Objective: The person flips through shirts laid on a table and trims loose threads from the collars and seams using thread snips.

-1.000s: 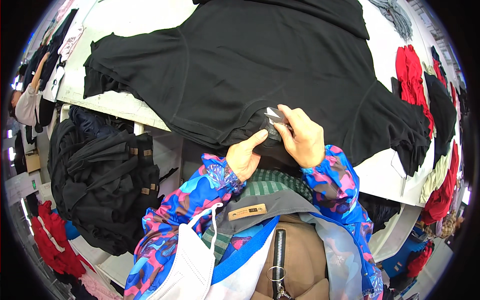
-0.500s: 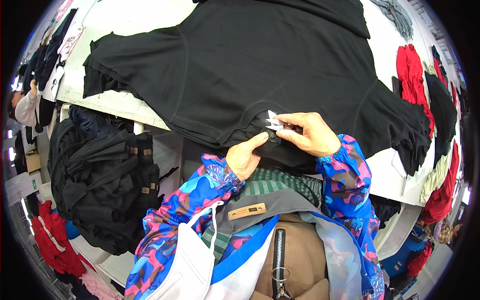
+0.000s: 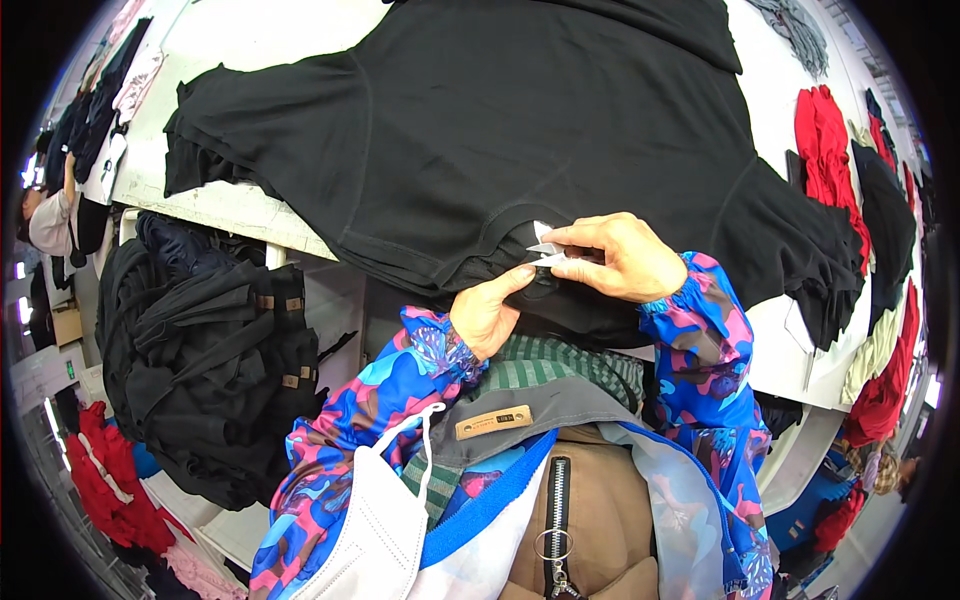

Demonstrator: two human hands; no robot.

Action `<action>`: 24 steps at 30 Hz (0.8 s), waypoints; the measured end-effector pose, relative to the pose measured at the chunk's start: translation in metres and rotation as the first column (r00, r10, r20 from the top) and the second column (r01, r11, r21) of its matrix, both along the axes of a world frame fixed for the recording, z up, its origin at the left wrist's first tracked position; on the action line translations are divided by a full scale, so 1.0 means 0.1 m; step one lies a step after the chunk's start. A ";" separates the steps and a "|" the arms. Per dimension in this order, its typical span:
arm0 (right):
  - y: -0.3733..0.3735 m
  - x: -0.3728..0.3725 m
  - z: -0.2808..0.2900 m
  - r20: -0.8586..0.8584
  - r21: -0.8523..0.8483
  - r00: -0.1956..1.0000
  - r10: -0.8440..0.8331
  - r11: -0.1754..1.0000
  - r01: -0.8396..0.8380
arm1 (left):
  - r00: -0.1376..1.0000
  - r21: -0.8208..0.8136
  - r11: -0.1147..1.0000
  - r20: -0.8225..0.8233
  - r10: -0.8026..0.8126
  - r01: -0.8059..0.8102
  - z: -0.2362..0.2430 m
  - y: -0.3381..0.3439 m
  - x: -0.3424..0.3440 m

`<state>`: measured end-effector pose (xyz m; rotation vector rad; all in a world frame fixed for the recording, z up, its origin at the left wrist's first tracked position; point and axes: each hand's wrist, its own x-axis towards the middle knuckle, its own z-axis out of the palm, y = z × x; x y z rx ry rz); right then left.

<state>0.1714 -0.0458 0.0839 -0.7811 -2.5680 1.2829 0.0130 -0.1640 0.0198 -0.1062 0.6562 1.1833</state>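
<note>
A layered black garment (image 3: 530, 120) lies spread over the white table (image 3: 250, 35). My left hand (image 3: 485, 315) is closed on the near edge of its neckline, thumb on top. Just right of it, my right hand (image 3: 625, 260) pinches small white pointed pieces (image 3: 548, 258) at the neckline; whether these are tags or part of a small tool is too small to tell. Both forearms wear blue, pink and brown patterned sleeves.
A heap of dark garments (image 3: 200, 370) with tan patches sits low at the left. Red garments hang at the right (image 3: 822, 160) and lower left (image 3: 110, 480). A person (image 3: 50, 220) stands at the far left edge, another (image 3: 885, 470) at the far right.
My right hand has tilted over, knuckles turning rightward and fingers more level, with the white pieces shifting at the neckline. My left hand has barely moved. The far-left person's arm has lowered.
</note>
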 end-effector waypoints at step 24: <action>0.08 -0.07 -0.01 0.077 -0.001 0.996 -0.040 0.999 0.041 | 0.999 -0.011 1.000 -0.045 0.009 -0.009 0.01 -0.02 0.00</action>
